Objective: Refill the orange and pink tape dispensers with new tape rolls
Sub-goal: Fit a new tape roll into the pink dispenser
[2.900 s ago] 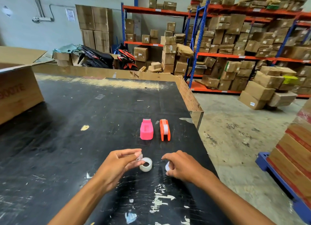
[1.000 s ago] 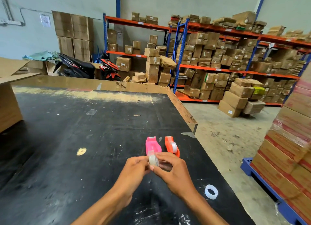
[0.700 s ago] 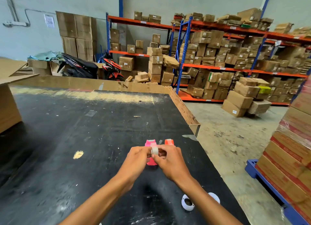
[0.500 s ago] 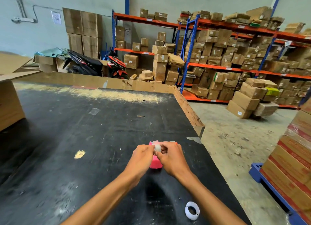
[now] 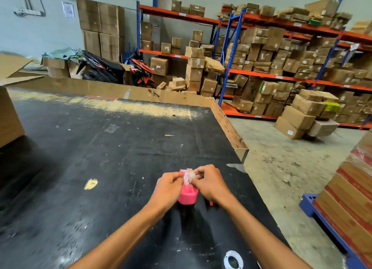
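Note:
My left hand [image 5: 168, 188] and my right hand [image 5: 209, 183] meet above the black table [image 5: 100, 147] and pinch a small clear tape roll [image 5: 188, 177] between their fingertips. Right below them the pink tape dispenser [image 5: 188, 196] rests on the table. The orange dispenser [image 5: 211, 203] is almost fully hidden under my right hand; only a small orange corner shows. A white tape roll [image 5: 233, 259] lies flat on the table near the front edge, beside my right forearm.
The table's right edge [image 5: 231, 131] drops to the concrete floor. A cardboard box [image 5: 8, 115] stands at the table's left. Stacked cartons on a blue pallet [image 5: 342, 198] are at the right; shelving with boxes and parked scooters fill the back.
Both hands lifted the small roll off the table and carried it forward over the pink dispenser. The orange dispenser went out of sight under my right hand. The white roll stayed behind.

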The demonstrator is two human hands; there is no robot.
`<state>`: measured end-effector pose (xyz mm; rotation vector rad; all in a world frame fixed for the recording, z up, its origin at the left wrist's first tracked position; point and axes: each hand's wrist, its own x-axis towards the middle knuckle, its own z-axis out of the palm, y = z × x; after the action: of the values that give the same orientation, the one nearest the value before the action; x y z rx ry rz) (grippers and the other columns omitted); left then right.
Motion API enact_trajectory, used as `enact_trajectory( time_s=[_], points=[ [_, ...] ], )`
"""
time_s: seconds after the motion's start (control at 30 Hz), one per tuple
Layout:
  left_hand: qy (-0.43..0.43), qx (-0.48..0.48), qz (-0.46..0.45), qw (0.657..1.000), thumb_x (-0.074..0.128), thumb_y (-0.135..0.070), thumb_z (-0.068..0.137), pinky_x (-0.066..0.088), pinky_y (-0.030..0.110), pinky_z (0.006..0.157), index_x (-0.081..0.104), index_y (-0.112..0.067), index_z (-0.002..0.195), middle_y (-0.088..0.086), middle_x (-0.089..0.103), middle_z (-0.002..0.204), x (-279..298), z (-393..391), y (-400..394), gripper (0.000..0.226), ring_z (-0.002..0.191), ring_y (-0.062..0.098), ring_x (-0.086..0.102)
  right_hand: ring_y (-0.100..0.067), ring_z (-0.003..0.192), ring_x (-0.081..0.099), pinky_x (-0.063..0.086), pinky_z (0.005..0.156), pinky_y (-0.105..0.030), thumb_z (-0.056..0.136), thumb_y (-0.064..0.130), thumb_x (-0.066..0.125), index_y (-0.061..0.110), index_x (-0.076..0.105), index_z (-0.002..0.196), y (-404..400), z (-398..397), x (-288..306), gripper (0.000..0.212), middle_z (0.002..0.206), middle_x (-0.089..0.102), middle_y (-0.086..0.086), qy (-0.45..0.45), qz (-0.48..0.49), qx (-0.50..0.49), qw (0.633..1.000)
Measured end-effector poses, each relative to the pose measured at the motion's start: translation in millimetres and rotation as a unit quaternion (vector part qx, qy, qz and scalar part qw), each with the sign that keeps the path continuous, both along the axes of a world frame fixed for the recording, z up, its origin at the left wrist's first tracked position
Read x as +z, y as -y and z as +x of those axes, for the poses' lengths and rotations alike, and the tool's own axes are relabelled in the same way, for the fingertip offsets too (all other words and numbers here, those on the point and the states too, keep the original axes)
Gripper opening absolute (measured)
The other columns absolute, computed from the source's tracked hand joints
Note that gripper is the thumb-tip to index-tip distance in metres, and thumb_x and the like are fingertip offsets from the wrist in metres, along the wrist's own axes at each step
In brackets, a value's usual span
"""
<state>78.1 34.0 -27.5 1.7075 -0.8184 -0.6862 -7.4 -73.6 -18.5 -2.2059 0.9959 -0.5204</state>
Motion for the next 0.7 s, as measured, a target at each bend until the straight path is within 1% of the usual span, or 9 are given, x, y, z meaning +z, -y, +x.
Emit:
enact_trajectory(
  time_s=[0.07, 0.1, 0.17, 0.23, 0.3, 0.4, 0.43, 0.6, 0.7],
  points=[
    [0.056, -0.022, 0.020, 0.998, 0.051, -0.004, 0.083, 0.051, 0.023, 0.076, 0.073, -0.021, 0.104, 0.003, 0.076, 0.099, -6, 2, -3, 0.035, 0.081, 0.018, 0.066, -0.032, 0.091, 0.068, 0.055, 0.083, -0.039, 0.075, 0.013, 0.069, 0.005, 0.071, 0.094, 2, 0, 2, 0.021, 0.075, 0.074, -0.014, -0.015, 0.017, 0.006, 1.000],
    [0.078, -0.037, 0.033, 0.996, 0.054, -0.004, 0.082, 0.052, 0.028, 0.081, 0.072, -0.021, 0.106, 0.005, 0.076, 0.102, -11, 4, -3, 0.035, 0.087, 0.023, 0.067, -0.027, 0.091, 0.067, 0.052, 0.087, -0.035, 0.077, 0.011, 0.068, 0.009, 0.068, 0.108, 2, 1, 3, 0.031, 0.070, 0.070, -0.007, -0.021, 0.023, 0.013, 0.999],
    [0.106, -0.061, 0.047, 0.991, 0.061, -0.010, 0.083, 0.050, 0.021, 0.085, 0.071, -0.023, 0.110, 0.003, 0.076, 0.105, -21, 7, -4, 0.031, 0.100, 0.023, 0.066, -0.021, 0.089, 0.064, 0.050, 0.093, -0.035, 0.078, 0.010, 0.065, 0.015, 0.065, 0.118, 3, 2, 5, 0.040, 0.070, 0.069, -0.001, -0.028, 0.006, 0.029, 0.999],
    [0.127, -0.056, 0.035, 0.990, 0.066, -0.019, 0.085, 0.041, 0.000, 0.077, 0.070, -0.026, 0.115, -0.006, 0.075, 0.110, -27, 9, -5, 0.032, 0.102, 0.011, 0.065, -0.024, 0.098, 0.064, 0.047, 0.097, -0.041, 0.078, 0.012, 0.065, 0.016, 0.070, 0.110, 1, 2, 7, 0.033, 0.092, 0.074, -0.007, -0.045, -0.021, 0.035, 0.998],
    [0.132, -0.038, 0.015, 0.990, 0.070, -0.024, 0.083, 0.036, -0.006, 0.073, 0.067, -0.024, 0.120, -0.016, 0.067, 0.117, -30, 11, -5, 0.036, 0.106, 0.000, 0.059, -0.029, 0.105, 0.060, 0.046, 0.096, -0.040, 0.080, 0.014, 0.063, 0.014, 0.071, 0.105, -1, 2, 10, 0.026, 0.103, 0.072, -0.011, -0.084, -0.048, 0.044, 0.994],
    [0.128, -0.023, 0.001, 0.992, 0.071, -0.024, 0.082, 0.041, -0.005, 0.078, 0.066, -0.020, 0.121, -0.019, 0.064, 0.107, -32, 11, -5, 0.039, 0.103, -0.004, 0.057, -0.035, 0.094, 0.063, 0.045, 0.074, -0.036, 0.078, 0.014, 0.061, 0.013, 0.070, 0.084, -5, 5, 12, 0.011, 0.089, 0.071, -0.012, -0.152, -0.098, 0.076, 0.981],
    [0.131, -0.024, -0.003, 0.991, 0.071, -0.024, 0.082, 0.042, -0.004, 0.079, 0.067, -0.020, 0.120, -0.017, 0.066, 0.106, -34, 11, -4, 0.038, 0.101, -0.004, 0.058, -0.035, 0.091, 0.064, 0.046, 0.071, -0.036, 0.079, 0.015, 0.061, 0.011, 0.071, 0.085, -5, 6, 12, 0.013, 0.088, 0.071, -0.012, -0.169, -0.108, 0.080, 0.976],
    [0.125, -0.026, -0.024, 0.991, 0.071, -0.022, 0.083, 0.039, -0.008, 0.077, 0.065, -0.018, 0.122, -0.019, 0.061, 0.106, -37, 10, -3, 0.040, 0.081, -0.030, 0.052, -0.029, 0.077, 0.064, 0.053, 0.071, -0.040, 0.082, 0.021, 0.060, 0.013, 0.073, 0.080, 1, 4, 1, 0.016, 0.079, 0.072, -0.011, -0.144, -0.096, 0.103, 0.979],
    [0.136, -0.024, -0.030, 0.990, 0.071, -0.024, 0.083, 0.033, -0.012, 0.072, 0.065, -0.018, 0.122, -0.010, 0.066, 0.119, -37, 9, -4, 0.040, 0.099, -0.017, 0.051, -0.025, 0.081, 0.064, 0.053, 0.077, -0.047, 0.084, 0.025, 0.058, 0.018, 0.074, 0.075, 4, 0, -5, 0.019, 0.081, 0.070, -0.007, -0.108, -0.090, 0.123, 0.982]
  ],
)
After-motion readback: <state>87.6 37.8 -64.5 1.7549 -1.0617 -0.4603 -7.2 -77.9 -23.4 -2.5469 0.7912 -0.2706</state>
